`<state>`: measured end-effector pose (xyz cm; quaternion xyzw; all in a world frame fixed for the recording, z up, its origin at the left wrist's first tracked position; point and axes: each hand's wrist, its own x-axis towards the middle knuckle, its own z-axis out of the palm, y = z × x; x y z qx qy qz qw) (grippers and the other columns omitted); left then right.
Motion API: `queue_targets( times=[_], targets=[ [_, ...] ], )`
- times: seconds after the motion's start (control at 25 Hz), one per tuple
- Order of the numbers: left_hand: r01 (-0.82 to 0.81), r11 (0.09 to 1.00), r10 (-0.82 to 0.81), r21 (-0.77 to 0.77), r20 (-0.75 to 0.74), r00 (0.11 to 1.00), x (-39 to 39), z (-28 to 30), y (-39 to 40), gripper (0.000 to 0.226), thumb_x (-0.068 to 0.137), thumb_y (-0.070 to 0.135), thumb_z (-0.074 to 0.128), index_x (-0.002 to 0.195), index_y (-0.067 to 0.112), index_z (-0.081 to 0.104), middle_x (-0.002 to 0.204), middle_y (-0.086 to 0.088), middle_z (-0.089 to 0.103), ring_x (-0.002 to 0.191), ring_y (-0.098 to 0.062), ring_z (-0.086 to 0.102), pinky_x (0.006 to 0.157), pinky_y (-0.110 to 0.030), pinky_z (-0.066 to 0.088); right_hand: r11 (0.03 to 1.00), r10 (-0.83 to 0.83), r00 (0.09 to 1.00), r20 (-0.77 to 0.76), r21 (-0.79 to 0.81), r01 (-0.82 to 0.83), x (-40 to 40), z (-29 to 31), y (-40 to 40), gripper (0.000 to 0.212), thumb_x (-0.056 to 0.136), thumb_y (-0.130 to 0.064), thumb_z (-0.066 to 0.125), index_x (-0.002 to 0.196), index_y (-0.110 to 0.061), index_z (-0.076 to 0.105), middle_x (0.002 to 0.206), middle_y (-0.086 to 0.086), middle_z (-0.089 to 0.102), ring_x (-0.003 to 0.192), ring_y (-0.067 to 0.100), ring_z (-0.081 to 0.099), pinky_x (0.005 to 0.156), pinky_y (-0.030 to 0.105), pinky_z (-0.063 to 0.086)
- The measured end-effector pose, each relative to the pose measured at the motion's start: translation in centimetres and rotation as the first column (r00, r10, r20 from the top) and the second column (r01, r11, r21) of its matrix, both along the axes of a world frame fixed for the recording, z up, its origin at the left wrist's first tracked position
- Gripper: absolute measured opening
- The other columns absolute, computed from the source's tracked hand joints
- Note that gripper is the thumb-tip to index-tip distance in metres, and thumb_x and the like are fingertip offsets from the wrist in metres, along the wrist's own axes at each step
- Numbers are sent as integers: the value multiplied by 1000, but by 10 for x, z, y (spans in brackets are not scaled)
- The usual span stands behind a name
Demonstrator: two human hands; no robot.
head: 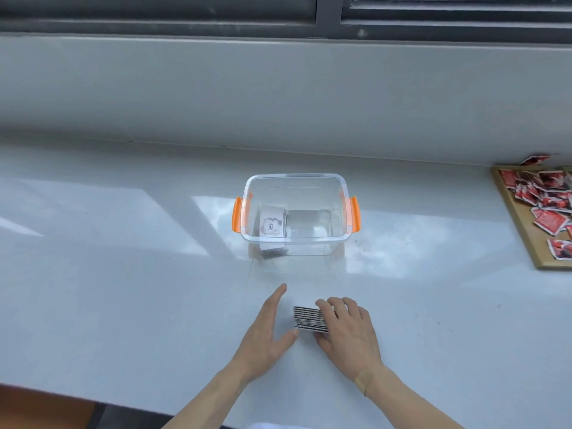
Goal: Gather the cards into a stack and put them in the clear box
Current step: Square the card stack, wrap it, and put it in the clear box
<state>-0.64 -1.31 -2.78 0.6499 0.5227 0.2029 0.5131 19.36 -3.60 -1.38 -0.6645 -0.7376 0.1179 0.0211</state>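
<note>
A stack of cards (308, 318) stands on edge on the white counter near its front. My right hand (348, 329) is curled over the stack's right side and grips it. My left hand (266, 328) is flat and open just left of the stack, thumb near its lower corner, holding nothing. Beyond the hands sits the clear box (337, 243) with orange latches. Inside it, at the left, lies a pile of cards (271, 225) with a "love" card on top.
A wooden tray (507, 209) at the right edge holds several red and white packets. The counter (123, 258) ends at a low wall below a window at the back. The counter's front edge runs close to my forearms.
</note>
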Motion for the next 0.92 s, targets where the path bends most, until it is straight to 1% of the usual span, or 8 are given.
queue_targets(
  times=[0.08,0.16,0.28,0.44,0.6,0.64,0.8,0.92],
  targets=[
    [-221,968,237,-116,157,959,-8,-1,0,69,92,34,52,152,31,18,158,22,22,144,9,16,117,-21,14,1000,5,1000,-6,6,-5,0,1,1,47,69,-38,74,110,-23,58,105,-4,62,98,27,59,72,37,51],
    [-345,906,404,-246,257,878,1,2,2,64,91,35,46,150,33,22,156,23,25,143,11,17,118,-25,14,1000,5,1000,-16,6,-5,1,-1,1,48,68,-38,75,111,-23,57,107,-3,62,99,27,58,72,37,51],
    [-330,854,474,-403,339,812,41,10,-3,54,90,42,41,143,39,32,154,24,30,141,11,23,115,-21,18,1000,-10,1000,-27,-2,10,0,-3,1,52,66,-39,76,111,-24,57,109,-4,62,101,26,58,73,37,51],
    [-232,846,421,-480,334,843,57,11,-4,47,94,43,40,138,31,48,147,17,47,137,5,37,114,-23,26,999,-51,998,-44,-16,50,0,-4,-1,54,62,-39,78,110,-26,57,109,-5,62,101,26,58,75,38,51],
    [-461,763,628,-453,353,694,50,10,6,38,106,26,30,143,27,40,149,11,45,138,2,36,115,-24,22,998,-59,997,-59,-21,58,-3,-6,-2,50,62,-38,77,106,-28,56,107,-7,62,99,24,58,77,37,50],
    [-460,764,627,-454,353,694,60,12,5,36,105,28,32,141,29,42,148,12,45,137,2,36,114,-23,23,998,-67,996,-64,-19,66,-2,-6,-3,50,61,-37,77,106,-28,56,105,-7,62,96,24,58,76,36,51],
    [-302,839,471,-452,328,819,85,14,-2,45,87,47,46,131,37,53,137,22,54,126,14,44,97,-13,34,998,-68,995,-72,7,69,1,-8,-6,47,57,-31,79,99,-26,57,90,-7,62,77,23,57,60,33,49],
    [-172,908,283,-382,257,924,68,11,4,47,83,31,50,129,36,52,136,16,54,125,8,47,94,-11,38,998,-57,996,-62,33,59,2,-9,-5,45,55,-28,79,95,-25,58,85,-7,61,72,23,55,57,33,46]
  ],
)
